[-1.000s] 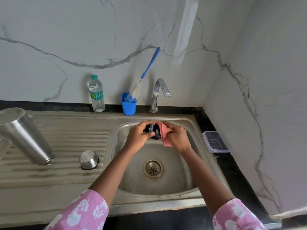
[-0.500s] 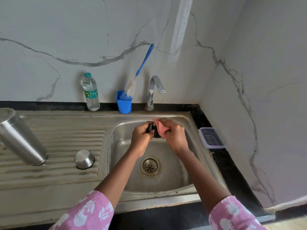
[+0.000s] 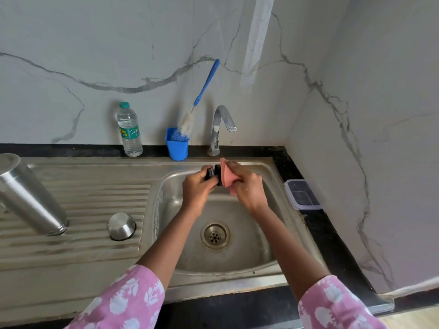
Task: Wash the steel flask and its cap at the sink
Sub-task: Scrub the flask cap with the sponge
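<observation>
**A:** Report the hands, left first.

**B:** The left hand (image 3: 196,187) is above the sink (image 3: 225,278), close to the back rim. Its fingers (image 3: 206,175) are curled around the black cap (image 3: 212,173) and hold it clear of the basin.

**A:** And the right?

**B:** The right hand (image 3: 247,189) faces the left. Its fingers (image 3: 234,167) are closed on a folded pink cloth (image 3: 228,178), which is pressed against the right face of the cap. The cloth hides that side of the cap.

**A:** Where is the flask?

**B:** The steel flask (image 3: 31,195) is on the ribbed drainboard (image 3: 95,198), at the far left, well away from both hands. It stands on end, and I cannot tell which end is down. A small steel cup (image 3: 121,226) sits upside down on the ribs between the flask and the basin.

**A:** What is along the back edge?

**B:** From left to right there is a clear water bottle (image 3: 129,131) with a green lid. Next is a blue holder (image 3: 177,149) with a bottle brush (image 3: 205,89) leaning out of it against the wall. Last is the tap (image 3: 219,129), whose spout points toward the basin just behind the hands. I see no stream of water.

**A:** Anything on the right?

**B:** A lidded plastic box (image 3: 301,194) is on the black tabletop (image 3: 332,245), just beside the sink's right rim. The drain (image 3: 215,234) is uncovered. Both sleeves (image 3: 123,302) are pink with a white print.
</observation>
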